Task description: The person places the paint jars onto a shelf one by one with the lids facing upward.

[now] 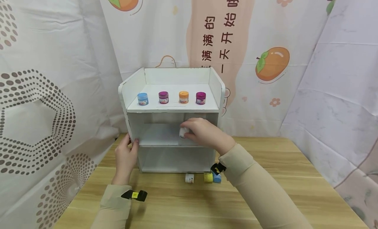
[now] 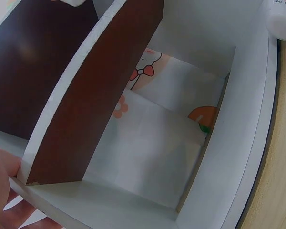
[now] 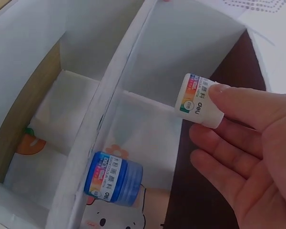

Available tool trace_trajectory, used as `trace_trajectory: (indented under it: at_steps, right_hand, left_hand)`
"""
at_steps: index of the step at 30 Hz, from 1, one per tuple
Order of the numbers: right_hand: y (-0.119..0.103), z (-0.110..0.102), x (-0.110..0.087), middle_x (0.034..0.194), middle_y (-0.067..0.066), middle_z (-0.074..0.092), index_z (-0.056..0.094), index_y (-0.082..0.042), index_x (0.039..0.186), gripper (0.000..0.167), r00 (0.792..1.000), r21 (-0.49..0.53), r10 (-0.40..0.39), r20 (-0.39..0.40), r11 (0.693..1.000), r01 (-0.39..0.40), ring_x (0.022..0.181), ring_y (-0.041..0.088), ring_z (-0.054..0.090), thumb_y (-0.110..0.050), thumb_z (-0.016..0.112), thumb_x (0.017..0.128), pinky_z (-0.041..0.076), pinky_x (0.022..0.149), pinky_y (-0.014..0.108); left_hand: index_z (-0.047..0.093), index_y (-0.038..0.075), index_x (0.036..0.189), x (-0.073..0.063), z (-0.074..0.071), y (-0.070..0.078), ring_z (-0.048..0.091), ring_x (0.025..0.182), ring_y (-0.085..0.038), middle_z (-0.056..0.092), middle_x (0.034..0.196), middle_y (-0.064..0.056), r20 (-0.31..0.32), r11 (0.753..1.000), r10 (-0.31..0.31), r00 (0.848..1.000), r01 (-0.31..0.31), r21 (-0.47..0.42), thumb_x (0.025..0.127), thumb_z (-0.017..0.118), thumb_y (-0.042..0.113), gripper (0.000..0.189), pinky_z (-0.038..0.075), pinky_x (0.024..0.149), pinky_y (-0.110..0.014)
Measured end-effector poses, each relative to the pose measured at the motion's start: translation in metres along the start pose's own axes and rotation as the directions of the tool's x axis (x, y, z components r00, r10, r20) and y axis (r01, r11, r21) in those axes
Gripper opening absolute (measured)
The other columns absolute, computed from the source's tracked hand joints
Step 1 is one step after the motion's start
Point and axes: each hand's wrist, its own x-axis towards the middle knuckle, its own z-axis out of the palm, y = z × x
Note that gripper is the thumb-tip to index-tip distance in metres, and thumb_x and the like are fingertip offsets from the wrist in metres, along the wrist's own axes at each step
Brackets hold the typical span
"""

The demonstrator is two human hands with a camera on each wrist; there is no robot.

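Four little jars sit in a row on top of a white shelf (image 1: 174,146): a light blue jar (image 1: 143,99), a purple jar (image 1: 163,97), an orange jar (image 1: 183,97) and a dark pink jar (image 1: 200,98). The right hand (image 1: 206,132) pinches a small white jar (image 3: 200,101) by its top end, with the thumb on one side and fingers on the other. That jar is up in the air at the middle part of the shelf, tipped a bit. Close by, a deep blue jar (image 3: 114,179) stands on the middle board with its lid up. The left hand (image 1: 126,156) grips the left side of the shelf, with its thumb at the front edge. Down on the wooden desk (image 1: 165,199), in front of the shelf, are another white jar (image 1: 189,178), a yellow jar (image 1: 208,177) and a blue jar (image 1: 217,177). Those last two are right next to each other. Behind the shelf hangs a cloth (image 1: 165,28) with orange fruit on it.
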Motion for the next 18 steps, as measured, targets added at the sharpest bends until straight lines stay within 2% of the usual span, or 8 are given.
trace_trajectory:
  at_steps: [10, 18]
  right_hand:
    - [0.011, 0.009, 0.017, 0.111, 0.004, 0.073, 0.073, -0.005, 0.12, 0.027, 0.994, 0.015, 0.057, 0.096, 0.998, -0.059, 0.09, 0.011, 0.064, -0.014, 0.076, 0.094, 0.056, 0.082, 0.031]
    - [0.017, 0.019, 0.025, 0.11, 0.002, 0.072, 0.073, -0.006, 0.119, 0.026, 0.984, -0.018, 0.107, 0.143, 0.994, -0.106, 0.091, 0.012, 0.063, -0.014, 0.075, 0.094, 0.056, 0.085, 0.032]
  left_hand:
    - [0.062, -0.002, 0.133, 0.0, 0.0, 0.001, 0.065, 0.111, -0.046, 0.066, 0.125, -0.026, -0.001, 1.0, -0.004, 1.0, 0.004, -0.004, 0.099, 0.064, 0.004, 0.035, 0.06, 0.074, -0.058]
    - [0.062, -0.002, 0.135, 0.0, 0.0, 0.0, 0.064, 0.112, -0.046, 0.065, 0.126, -0.026, 0.008, 1.0, -0.014, 1.0, 0.014, -0.003, 0.1, 0.063, 0.005, 0.036, 0.06, 0.075, -0.059]
